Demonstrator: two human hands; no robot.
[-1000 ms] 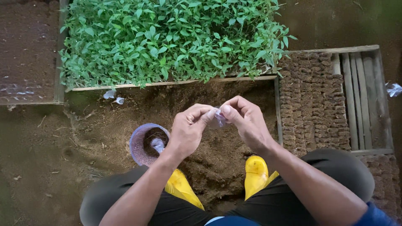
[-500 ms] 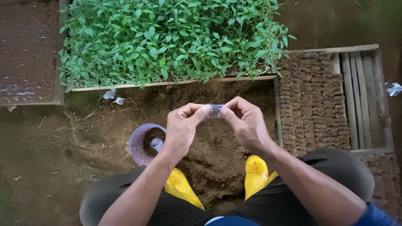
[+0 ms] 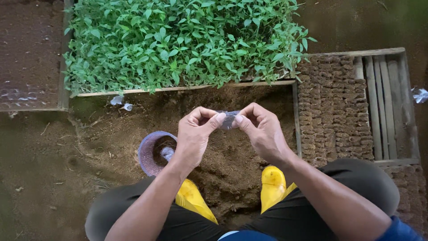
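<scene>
Seen from above, a crouching person's two bare hands meet over a patch of loose brown soil. The left hand (image 3: 195,134) and the right hand (image 3: 263,131) each pinch one end of a small clear plastic bag (image 3: 228,119) between thumb and fingertips, the other fingers curled in. The bag is stretched flat between the two hands, with its long axis running left to right across the view, roughly level; which end is its mouth cannot be told. It is held in the air above the soil, not touching it.

Just below and to the left of the left hand, a small purple bowl (image 3: 149,154) sits on the ground with dark soil and a bit of clear plastic inside. Under the forearms are dark trousers and two yellow boots (image 3: 273,183), toes pointing away from the person, planted in the soil.

Beyond the hands, a wooden tray (image 3: 187,88) packed with leafy green seedlings (image 3: 178,40) fills the top of the view. To the right, a slatted wooden crate (image 3: 388,102) holds rows of small brown soil blocks (image 3: 332,111). Scraps of clear plastic lie near the tray's front edge
</scene>
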